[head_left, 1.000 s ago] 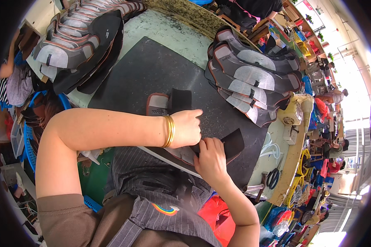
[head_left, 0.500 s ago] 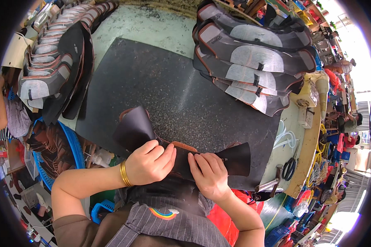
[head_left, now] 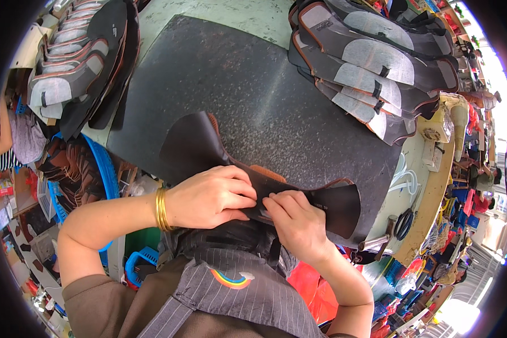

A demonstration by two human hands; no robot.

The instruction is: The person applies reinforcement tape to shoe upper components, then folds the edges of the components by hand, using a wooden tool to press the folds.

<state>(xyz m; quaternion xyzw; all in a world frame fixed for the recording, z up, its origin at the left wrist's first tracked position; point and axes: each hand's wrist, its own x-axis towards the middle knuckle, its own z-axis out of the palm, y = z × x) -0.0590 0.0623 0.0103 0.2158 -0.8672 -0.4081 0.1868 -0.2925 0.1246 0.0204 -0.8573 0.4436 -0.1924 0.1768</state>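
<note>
A curved dark piece (head_left: 192, 145) is held over the near edge of the black mat (head_left: 242, 84), its middle gripped in the curled fingers of the left hand (head_left: 213, 197) and the right hand (head_left: 299, 218). Grey-patched pieces (head_left: 53, 90) are stacked left of the mat; another stack (head_left: 377, 59) is laid at its far right.
</note>
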